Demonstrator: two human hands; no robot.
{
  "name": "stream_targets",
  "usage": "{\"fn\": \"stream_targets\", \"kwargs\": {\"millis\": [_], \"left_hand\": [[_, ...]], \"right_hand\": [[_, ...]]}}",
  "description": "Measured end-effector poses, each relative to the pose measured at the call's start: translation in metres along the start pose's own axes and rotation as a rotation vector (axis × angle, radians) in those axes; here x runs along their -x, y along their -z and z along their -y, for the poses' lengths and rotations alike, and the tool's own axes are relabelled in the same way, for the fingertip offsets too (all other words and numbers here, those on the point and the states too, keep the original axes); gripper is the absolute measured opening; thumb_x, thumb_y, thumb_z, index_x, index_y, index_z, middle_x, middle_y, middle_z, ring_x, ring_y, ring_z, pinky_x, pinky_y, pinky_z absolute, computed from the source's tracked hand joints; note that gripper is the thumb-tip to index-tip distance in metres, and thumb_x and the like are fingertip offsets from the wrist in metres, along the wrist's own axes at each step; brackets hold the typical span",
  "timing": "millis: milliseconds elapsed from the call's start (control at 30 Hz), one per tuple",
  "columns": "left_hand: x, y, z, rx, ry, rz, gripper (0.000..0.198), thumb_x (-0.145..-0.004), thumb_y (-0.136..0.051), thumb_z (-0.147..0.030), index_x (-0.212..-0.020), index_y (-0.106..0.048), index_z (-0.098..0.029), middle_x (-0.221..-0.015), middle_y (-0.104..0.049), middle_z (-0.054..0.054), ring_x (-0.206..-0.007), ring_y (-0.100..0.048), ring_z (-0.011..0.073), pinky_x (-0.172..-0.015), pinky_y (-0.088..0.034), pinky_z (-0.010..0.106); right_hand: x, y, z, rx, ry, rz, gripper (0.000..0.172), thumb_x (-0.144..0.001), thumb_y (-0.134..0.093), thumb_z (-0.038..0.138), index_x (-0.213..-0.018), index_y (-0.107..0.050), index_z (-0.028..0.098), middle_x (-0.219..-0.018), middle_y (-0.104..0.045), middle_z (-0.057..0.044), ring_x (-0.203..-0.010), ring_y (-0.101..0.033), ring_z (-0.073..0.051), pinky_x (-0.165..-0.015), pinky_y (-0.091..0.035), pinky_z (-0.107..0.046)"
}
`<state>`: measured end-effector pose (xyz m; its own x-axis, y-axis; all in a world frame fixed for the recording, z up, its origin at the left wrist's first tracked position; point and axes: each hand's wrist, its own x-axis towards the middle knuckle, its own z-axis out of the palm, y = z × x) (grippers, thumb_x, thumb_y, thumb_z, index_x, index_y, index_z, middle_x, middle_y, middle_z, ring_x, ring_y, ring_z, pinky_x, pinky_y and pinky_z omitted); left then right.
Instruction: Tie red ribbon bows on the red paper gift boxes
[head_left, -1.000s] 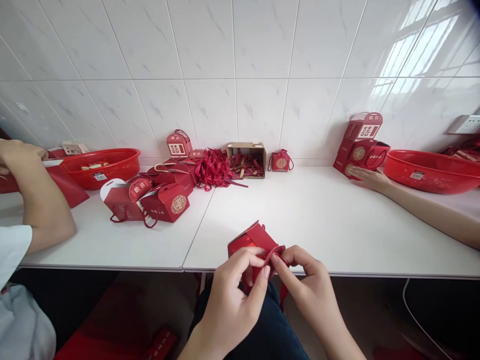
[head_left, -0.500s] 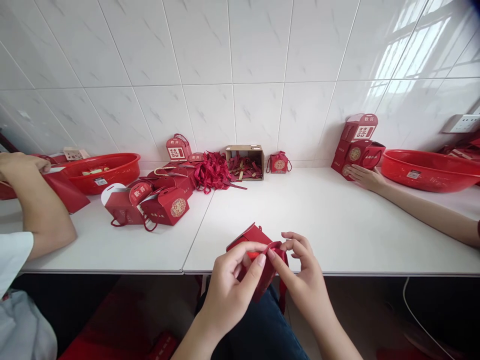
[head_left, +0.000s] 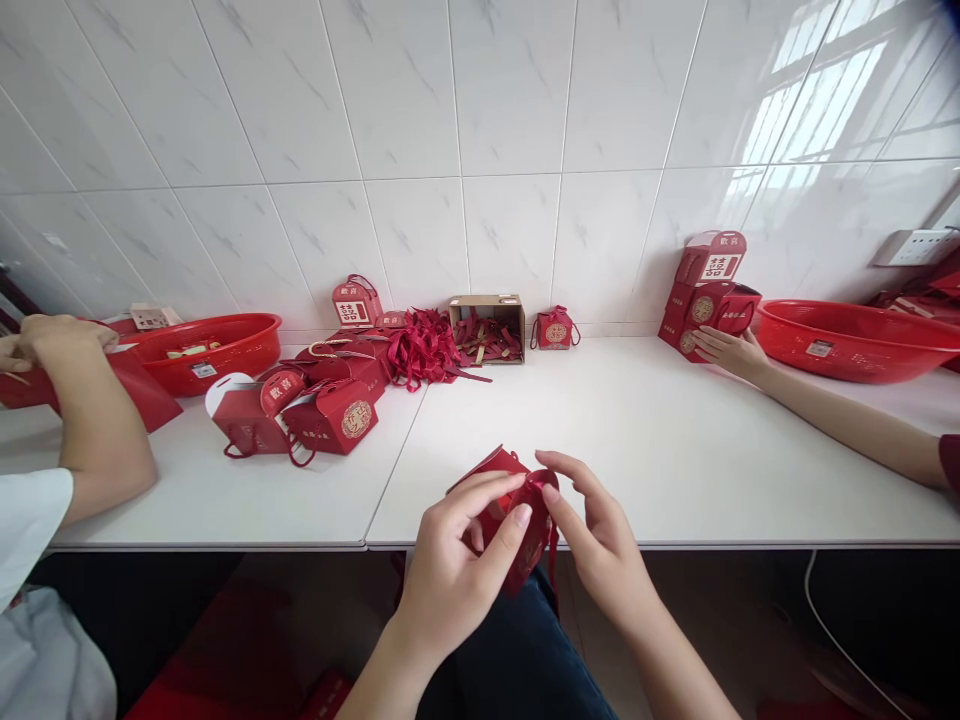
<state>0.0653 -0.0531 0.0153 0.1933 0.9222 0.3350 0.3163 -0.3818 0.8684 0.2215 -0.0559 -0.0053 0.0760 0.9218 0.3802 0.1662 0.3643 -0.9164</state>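
Observation:
Over the table's front edge I hold a small red gift box (head_left: 529,560), tilted, with its flaps raised and a dark red ribbon (head_left: 553,565) hanging at its right side. My left hand (head_left: 461,560) is closed around the left side of the box, thumb on its near face. With my right hand (head_left: 600,540) I touch the top of the upright flap: the thumb presses its near side and the forefinger arches over it. The far fingers of this hand are partly hidden. Part of the box lies behind my left fingers.
Several red gift boxes (head_left: 330,415) stand at left, beside a heap of red ribbons (head_left: 424,350). An open carton (head_left: 487,345) and one small tied box (head_left: 555,330) are by the wall. Red basins (head_left: 862,345) flank both sides. Co-workers' arms (head_left: 840,415) reach in from left and right.
My right forefinger has lifted and straightened above the flap, and the right hand has shifted slightly left. The box has moved a little left with my hands. At left, a co-worker's hand has shifted.

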Motion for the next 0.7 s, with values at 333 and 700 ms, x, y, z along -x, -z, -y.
{"fn": "stream_targets", "kwargs": {"millis": [333, 700], "left_hand": [[-0.002, 0.007, -0.008, -0.105, -0.192, 0.025, 0.039, -0.087, -0.056, -0.029, -0.126, -0.054, -0.029, -0.128, -0.054, 0.005, -0.088, -0.06, 0.0162, -0.067, -0.052, 0.025], [-0.01, 0.014, 0.034, -0.368, -0.047, -0.201, 0.035, -0.086, -0.053, -0.034, -0.119, -0.05, -0.024, -0.116, -0.059, 0.007, -0.101, -0.058, 0.0214, -0.083, -0.051, 0.037]], "right_hand": [[-0.026, 0.007, 0.023, -0.03, -0.067, 0.271, 0.025, -0.088, -0.051, 0.041, -0.084, -0.063, 0.019, -0.08, -0.063, -0.002, -0.075, -0.056, -0.015, -0.069, -0.046, -0.027], [-0.023, 0.034, 0.071, -0.106, 0.194, 0.008, 0.016, -0.087, -0.056, 0.037, -0.083, -0.062, 0.023, -0.082, -0.063, -0.003, -0.082, -0.058, -0.018, -0.072, -0.048, -0.029]]}}
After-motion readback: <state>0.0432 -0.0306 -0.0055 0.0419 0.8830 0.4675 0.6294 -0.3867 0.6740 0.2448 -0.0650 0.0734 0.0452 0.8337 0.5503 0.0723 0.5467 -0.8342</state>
